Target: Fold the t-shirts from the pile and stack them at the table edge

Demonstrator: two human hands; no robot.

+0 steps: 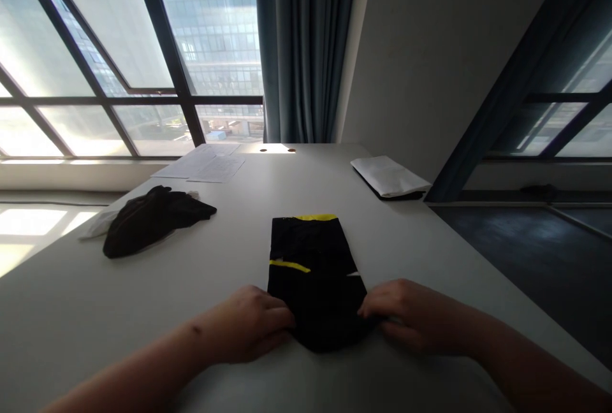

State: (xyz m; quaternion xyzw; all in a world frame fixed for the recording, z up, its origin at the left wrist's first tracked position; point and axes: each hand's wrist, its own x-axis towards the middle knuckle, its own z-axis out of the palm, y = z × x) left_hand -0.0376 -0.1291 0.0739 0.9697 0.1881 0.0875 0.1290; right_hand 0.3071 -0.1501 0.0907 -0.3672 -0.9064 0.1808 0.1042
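A folded black garment with yellow trim (318,298) lies flat on the white table in front of me. Its exact kind cannot be told from this fold. My left hand (255,324) pinches its near left edge, with the fingers curled over the cloth. At the near right corner, my right hand (406,314) grips the edge between thumb and fingers. The near edge bulges in a rounded curve between both hands. Yellow strips show along the far edge and across the left middle, and a small white mark sits at the right side.
A crumpled dark cloth (155,218) rests on the left of the table (229,241), partly over something pale. Sheets of paper (201,164) lie at the far left. At the far right is a white folded item with a black underside (389,177). Windows and a curtain (306,50) stand beyond.
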